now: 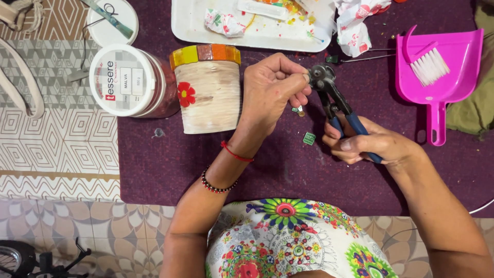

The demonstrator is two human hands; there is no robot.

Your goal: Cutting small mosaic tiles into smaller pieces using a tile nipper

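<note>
My right hand [368, 144] grips the blue handles of a pair of tile nippers [334, 100], whose dark jaws point up and left. My left hand [270, 87] pinches a small piece, too small to make out, right at those jaws. Just left of that hand lies a cream pot [208, 98] on its side, with a rim of yellow, red and orange tiles and a red flower on its wall. Small green tile bits [309, 138] lie on the purple mat [154, 159] under my hands.
A white-lidded jar [126, 80] of reddish tiles lies beside the pot. At the back are a white tray [185, 25] with scraps and crumpled paper [355, 31]. A pink dustpan with a brush [440, 67] lies at the right. A patterned cloth covers the left.
</note>
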